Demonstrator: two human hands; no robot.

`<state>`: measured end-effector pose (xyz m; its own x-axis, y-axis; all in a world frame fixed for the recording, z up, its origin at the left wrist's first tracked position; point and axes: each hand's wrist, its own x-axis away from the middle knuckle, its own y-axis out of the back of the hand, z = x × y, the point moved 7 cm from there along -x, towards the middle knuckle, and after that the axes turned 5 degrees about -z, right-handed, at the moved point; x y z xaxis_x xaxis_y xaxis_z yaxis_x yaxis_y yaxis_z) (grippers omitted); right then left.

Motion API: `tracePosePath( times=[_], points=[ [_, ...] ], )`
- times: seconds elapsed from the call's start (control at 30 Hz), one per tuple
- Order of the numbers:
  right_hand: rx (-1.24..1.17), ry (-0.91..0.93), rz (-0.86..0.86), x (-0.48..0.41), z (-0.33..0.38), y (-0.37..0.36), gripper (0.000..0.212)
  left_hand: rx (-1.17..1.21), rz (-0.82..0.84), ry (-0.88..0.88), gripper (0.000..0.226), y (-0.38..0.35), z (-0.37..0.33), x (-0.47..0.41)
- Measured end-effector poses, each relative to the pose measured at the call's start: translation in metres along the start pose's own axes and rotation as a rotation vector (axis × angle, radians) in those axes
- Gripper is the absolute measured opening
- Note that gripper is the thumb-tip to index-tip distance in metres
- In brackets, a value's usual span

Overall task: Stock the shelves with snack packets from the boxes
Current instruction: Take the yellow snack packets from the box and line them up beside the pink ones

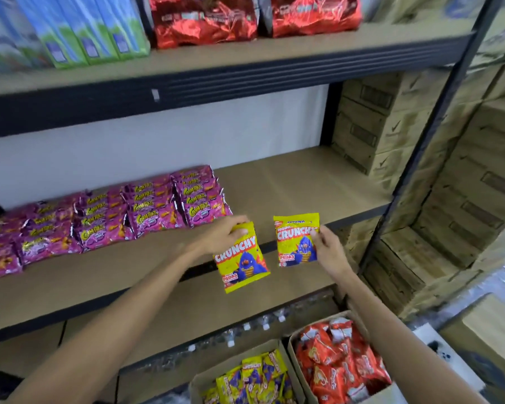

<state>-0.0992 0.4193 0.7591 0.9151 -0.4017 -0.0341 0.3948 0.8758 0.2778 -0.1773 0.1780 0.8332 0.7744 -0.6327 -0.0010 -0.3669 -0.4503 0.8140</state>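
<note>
Seen from the head camera, the left hand [222, 236] reaches forward with its fingers [241, 220] curled over the top edge of a yellow packet [242, 263], gripping it. The packet hangs tilted in front of the dark front rail of the middle shelf [289, 185], and only its top reaches over the board. Just beside it, apart from it, the right hand [328, 252] pinches the right edge of a second yellow packet [296, 240], thumb on the printed front. This one stands more upright, with its upper half over the shelf board and its lower half before the rail. Neither packet lies flat on the shelf. On the left part of the same shelf, purple packets [114, 217] lie in overlapping rows from the back wall toward the front; the nearest row ends close to the left hand. The top shelf [245, 53] carries red bags [204, 21] and, to their left, blue and green cartons [79, 30]. Below the arms a lower shelf [187, 301] shows. On the floor in front stand two open cardboard boxes side by side: the left box [231, 360] holds more yellow packets [254, 377], and the right box [318, 324] holds red packets [338, 360]. Closed brown cartons [376, 126] are stacked beyond the shelf's right post.
</note>
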Motion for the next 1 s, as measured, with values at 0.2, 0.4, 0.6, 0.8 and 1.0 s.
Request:
tracePosePath(
  times=[0.2, 0.4, 0.6, 0.8, 1.0],
  points=[
    [0.015, -0.009, 0.022, -0.071, 0.009, 0.020, 0.019, -0.026, -0.009, 0.021, 0.016, 0.009, -0.010, -0.080],
    [0.031, -0.044, 0.056, -0.123, 0.004, 0.026, 0.023, -0.062, 0.010, 0.061, 0.010, 0.000, 0.002, -0.146],
    [0.212, 0.012, -0.003, -0.148, -0.009, 0.031, 0.024, -0.173, -0.056, 0.135, 0.009, -0.017, 0.020, -0.177],
    [0.316, 0.017, -0.016, -0.147, -0.006, 0.034, 0.042, -0.442, -0.395, 0.180, 0.036, -0.026, -0.003, -0.152],
    [0.559, 0.266, 0.074, -0.136, -0.005, 0.023, 0.034, -0.384, -0.442, 0.313, 0.027, -0.065, -0.006, -0.115]
  ],
)
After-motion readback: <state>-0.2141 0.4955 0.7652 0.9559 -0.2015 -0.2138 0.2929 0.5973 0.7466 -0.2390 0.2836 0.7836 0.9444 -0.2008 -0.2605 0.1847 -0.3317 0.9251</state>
